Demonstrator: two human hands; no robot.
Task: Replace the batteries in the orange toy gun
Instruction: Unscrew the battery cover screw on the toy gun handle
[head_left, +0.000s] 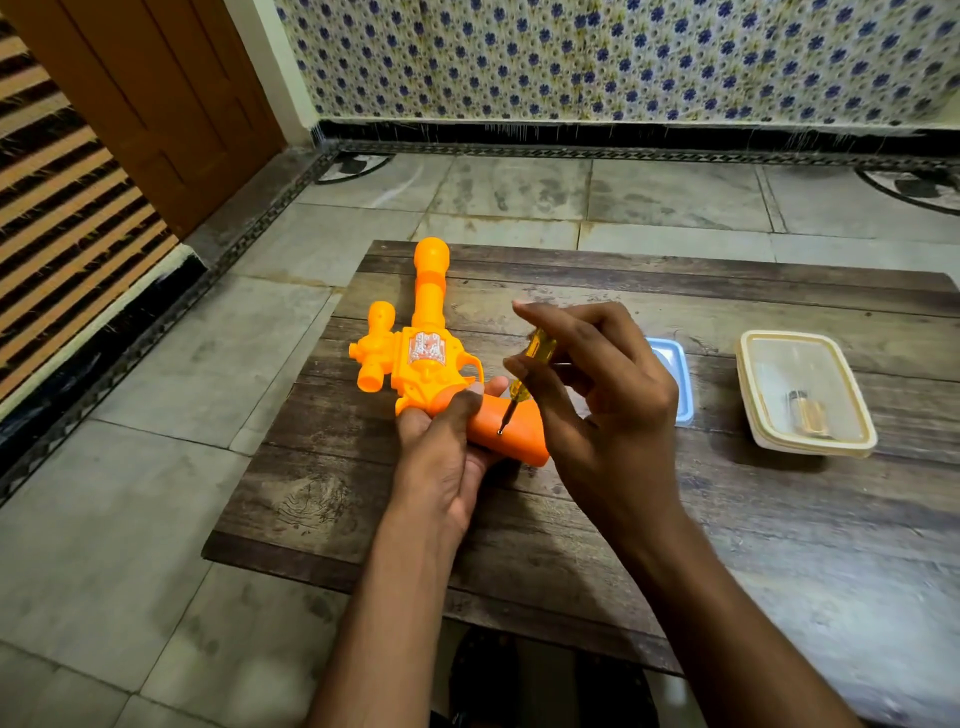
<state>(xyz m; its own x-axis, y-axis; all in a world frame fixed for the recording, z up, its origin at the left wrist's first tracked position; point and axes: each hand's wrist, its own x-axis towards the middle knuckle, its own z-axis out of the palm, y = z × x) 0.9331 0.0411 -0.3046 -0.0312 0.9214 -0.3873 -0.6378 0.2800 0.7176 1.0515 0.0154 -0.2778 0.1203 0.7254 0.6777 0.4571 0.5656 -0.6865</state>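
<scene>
On the wooden table (675, 519) sits the orange toy gun (421, 364), barrel pointing away from me. My left hand (441, 452) is wrapped around its grip, and my right hand (602, 395) is pinching a yellow screwdriver (524, 379), tip down on the grip. Off to the right, a blue tray (675, 374) and a cream tub (805, 395) with batteries (808, 413) inside.

Dim even indoor light, soft shadows, wide-angle bending, blur at edges
</scene>
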